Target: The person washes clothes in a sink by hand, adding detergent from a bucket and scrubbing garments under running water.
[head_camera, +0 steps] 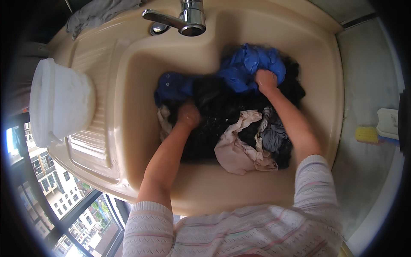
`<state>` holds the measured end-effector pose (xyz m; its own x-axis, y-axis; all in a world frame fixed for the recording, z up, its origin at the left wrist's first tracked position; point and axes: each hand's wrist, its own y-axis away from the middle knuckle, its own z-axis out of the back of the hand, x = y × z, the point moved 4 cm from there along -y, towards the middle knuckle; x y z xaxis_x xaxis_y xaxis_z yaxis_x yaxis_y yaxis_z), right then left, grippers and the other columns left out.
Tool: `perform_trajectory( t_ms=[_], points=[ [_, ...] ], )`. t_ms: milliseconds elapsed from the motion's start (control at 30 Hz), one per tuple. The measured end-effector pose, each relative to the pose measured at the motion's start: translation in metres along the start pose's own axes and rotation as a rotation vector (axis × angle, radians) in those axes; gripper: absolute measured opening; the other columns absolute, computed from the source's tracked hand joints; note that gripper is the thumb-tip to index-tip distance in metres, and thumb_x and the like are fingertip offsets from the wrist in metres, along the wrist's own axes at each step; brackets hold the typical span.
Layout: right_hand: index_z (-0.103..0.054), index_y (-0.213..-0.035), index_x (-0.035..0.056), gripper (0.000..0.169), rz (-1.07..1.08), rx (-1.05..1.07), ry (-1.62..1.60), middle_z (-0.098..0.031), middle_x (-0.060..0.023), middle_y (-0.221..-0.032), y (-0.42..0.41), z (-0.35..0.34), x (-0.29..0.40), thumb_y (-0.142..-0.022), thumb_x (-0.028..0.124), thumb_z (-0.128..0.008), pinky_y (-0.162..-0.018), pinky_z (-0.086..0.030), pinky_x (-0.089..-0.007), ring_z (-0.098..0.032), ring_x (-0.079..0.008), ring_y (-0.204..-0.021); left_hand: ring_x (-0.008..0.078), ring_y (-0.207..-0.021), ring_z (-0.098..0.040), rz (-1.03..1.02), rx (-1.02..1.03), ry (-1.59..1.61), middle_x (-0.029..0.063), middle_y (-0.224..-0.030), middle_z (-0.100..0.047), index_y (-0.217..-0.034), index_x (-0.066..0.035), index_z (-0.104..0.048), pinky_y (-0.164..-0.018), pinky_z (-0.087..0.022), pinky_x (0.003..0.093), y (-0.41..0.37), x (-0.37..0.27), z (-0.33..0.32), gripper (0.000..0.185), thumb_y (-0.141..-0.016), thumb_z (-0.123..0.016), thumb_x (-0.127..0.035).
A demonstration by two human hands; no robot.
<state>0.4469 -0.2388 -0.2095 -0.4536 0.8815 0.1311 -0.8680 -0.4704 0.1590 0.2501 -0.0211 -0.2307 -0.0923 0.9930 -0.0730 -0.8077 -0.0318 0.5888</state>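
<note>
Wet laundry lies in dark water in a beige sink basin (pixel 308 41). My right hand (pixel 267 82) is closed into a fist on a bright blue garment (pixel 247 64) at the back right. Down at the left, my left hand (pixel 189 113) is blurred and partly sunk among black cloth (pixel 212 96); its fingers are hidden. Just behind it lies a darker blue garment part (pixel 173 85) with two snap buttons. A pale pink cloth (pixel 234 151) rests at the front, beside a grey cloth (pixel 274 136) below my right forearm.
A chrome faucet (pixel 192 19) stands over the basin's back edge. On the ribbed washboard (pixel 93 96) at the left lies a white plastic bucket (pixel 61 102), tipped sideways. Grey cloth (pixel 99 16) hangs at the back left. A yellow-bristled brush (pixel 367 134) is at the right wall.
</note>
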Motion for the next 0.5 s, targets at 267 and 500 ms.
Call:
perform_trajectory(
  t_ms=[267, 500],
  points=[
    [-0.065, -0.069, 0.0005, 0.019, 0.216, 0.246, -0.334, -0.061, -0.0233, -0.073, 0.102, 0.001, 0.101, -0.069, 0.012, -0.050, -0.068, -0.047, -0.0448, -0.060, -0.0388, -0.074, 0.0279, -0.119, -0.045, 0.247, -0.204, 0.838, 0.0160, -0.121, -0.054, -0.115, -0.004, -0.057, -0.098, -0.038, 0.0347, -0.040, 0.038, -0.069, 0.045, -0.078, -0.056, -0.029],
    [-0.054, -0.071, 0.0043, 0.012, 0.214, -0.096, -0.290, -0.060, -0.0144, -0.069, 0.179, 0.030, 0.023, -0.074, 0.016, -0.053, -0.057, -0.049, -0.0421, -0.061, -0.0319, -0.063, 0.0301, -0.108, -0.053, -0.153, 0.091, -0.001, 0.0139, -0.099, -0.063, -0.096, -0.008, -0.066, -0.096, -0.038, 0.0384, 0.001, 0.021, 0.037, 0.033, -0.075, -0.060, -0.032]
  ],
)
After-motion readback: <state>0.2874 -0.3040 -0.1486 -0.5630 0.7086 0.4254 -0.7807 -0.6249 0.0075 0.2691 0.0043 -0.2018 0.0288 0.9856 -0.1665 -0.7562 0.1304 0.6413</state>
